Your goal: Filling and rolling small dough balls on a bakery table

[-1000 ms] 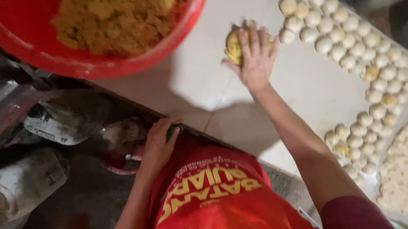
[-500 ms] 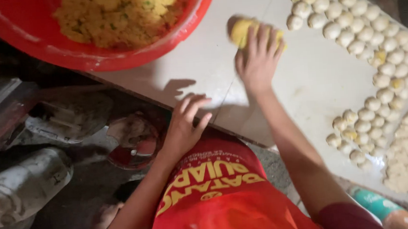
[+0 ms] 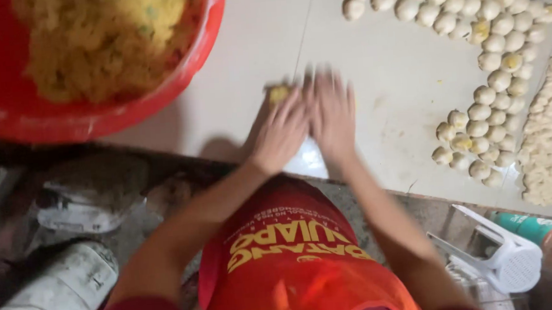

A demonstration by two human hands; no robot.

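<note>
Since half a second ago our left hand [image 3: 281,132] has come up beside our right hand [image 3: 333,115]; both press flat, fingers spread, over the yellow dough ball [image 3: 278,94] on the white board [image 3: 386,69], near the red bowl [image 3: 174,84].

A slab [image 3: 387,76] is laid flat across the middle of the view. At about ten o'clock a bowl [image 3: 155,92] is set on its edge, with a mash [image 3: 99,38] heaped in it. Both hands, the left hand [image 3: 281,132] and the right hand [image 3: 331,115], are pressed side by side at the centre; a lump [image 3: 278,94], blurred and possibly dough, is seen at the left fingertips. Rows of balls [image 3: 474,31] are ranged from twelve to three o'clock. A jar [image 3: 53,300] is lying at eight o'clock, below the slab.
</note>
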